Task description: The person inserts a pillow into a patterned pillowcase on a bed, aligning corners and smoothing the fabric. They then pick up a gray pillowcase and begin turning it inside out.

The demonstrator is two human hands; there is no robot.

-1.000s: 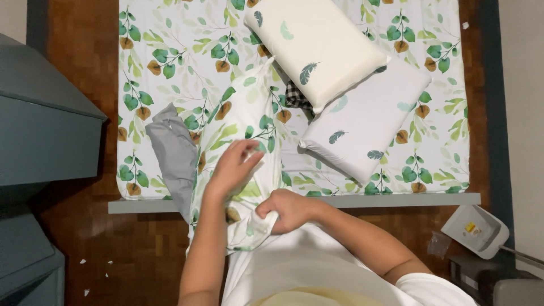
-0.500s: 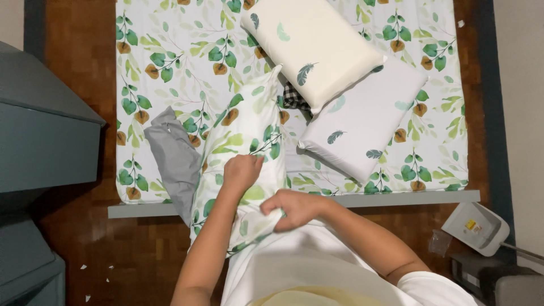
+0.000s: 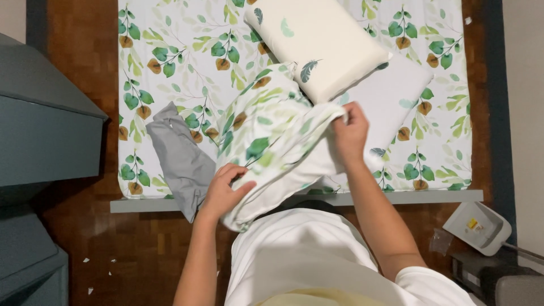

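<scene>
I hold a leaf-print pillow in its pillowcase [image 3: 272, 136] over the near edge of the bed [image 3: 170, 62]. My left hand [image 3: 224, 190] grips the near lower end of the cover. My right hand [image 3: 350, 136] pinches the open edge of the cloth on the right side, above a white pillow [image 3: 391, 96]. A cream pillow with small leaf marks [image 3: 317, 39] lies at the top of the bed, partly over the white one. A crumpled grey cloth [image 3: 181, 158] lies just left of my left hand.
The bed carries a white sheet printed with green and brown leaves. A grey-blue cabinet [image 3: 45, 130] stands at the left on the wooden floor [image 3: 141, 249]. A white device [image 3: 479, 226] sits on the floor at the right, by a dark object.
My right hand has moved up and to the right, pulling the pillowcase edge wide. The leaf-print pillow has turned from upright to lying across. My left hand slid down to its near end.
</scene>
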